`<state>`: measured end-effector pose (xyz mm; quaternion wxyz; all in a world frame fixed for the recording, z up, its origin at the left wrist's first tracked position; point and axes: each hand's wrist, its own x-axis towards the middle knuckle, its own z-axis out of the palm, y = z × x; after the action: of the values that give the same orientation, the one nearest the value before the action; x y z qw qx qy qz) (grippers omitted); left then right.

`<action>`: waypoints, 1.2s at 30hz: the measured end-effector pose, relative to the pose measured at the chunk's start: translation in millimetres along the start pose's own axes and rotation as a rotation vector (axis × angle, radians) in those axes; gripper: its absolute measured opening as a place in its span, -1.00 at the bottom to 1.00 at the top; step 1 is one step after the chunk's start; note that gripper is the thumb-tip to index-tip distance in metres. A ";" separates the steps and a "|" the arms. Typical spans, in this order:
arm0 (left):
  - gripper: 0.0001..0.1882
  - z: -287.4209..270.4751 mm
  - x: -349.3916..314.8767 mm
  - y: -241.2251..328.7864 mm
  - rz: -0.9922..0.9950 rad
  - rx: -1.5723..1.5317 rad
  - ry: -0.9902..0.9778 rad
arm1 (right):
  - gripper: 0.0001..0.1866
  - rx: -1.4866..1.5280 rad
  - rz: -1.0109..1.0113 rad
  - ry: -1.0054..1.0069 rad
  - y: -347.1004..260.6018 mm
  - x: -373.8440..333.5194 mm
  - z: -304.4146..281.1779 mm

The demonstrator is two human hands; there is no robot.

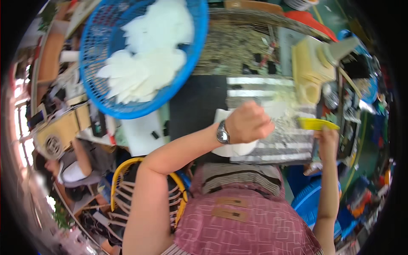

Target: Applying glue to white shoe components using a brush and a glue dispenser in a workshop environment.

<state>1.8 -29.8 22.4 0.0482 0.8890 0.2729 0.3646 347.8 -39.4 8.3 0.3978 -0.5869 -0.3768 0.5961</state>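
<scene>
My left hand [248,123], with a watch on its wrist, is above the work board. Its fingers are curled in and slightly blurred; what they hold, if anything, is hidden. Under and beside it lie white sheet pieces [239,149], partly covered by the hand and wrist. My right hand [328,138], at the board's right edge, grips a long flat yellow tool [314,124] at its right end. The tool's exact kind cannot be made out. Pale stripes and smeared residue cover the striped work board [289,146] between the hands.
A blue plastic basket [142,114] with white petal-shaped pieces [144,72] stands at the far left. A cream sewing-machine-like device [312,70] is at the far right. A yellow-rimmed chair [115,187] and a blue basket [308,202] flank me. Another person [78,163] sits at left.
</scene>
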 end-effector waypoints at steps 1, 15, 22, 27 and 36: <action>-0.85 -37.4 9.9 -12.6 -0.076 0.162 0.109 | -0.81 0.093 -0.041 0.090 -10.4 2.5 1.0; -0.58 -159.1 -59.3 -95.5 -0.354 0.814 -0.044 | -0.79 -0.484 -0.301 0.173 -41.6 45.0 32.9; -0.77 31.1 -19.4 -36.6 -0.668 -0.220 -0.557 | -0.82 -0.364 -0.224 0.338 -24.9 61.5 8.7; -0.86 56.4 -24.4 -59.6 -0.892 -0.429 -0.702 | -0.85 -0.012 0.171 -0.256 29.6 -1.1 85.8; -0.83 54.0 -33.1 -65.5 -0.935 -0.475 -0.682 | -0.83 -0.534 -0.460 -0.681 51.6 -14.4 124.7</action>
<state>-10.6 14.6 -56.3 0.4831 0.7071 0.5138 0.0513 221.4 -71.0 -29.9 0.2089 -0.3418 -0.7449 0.5335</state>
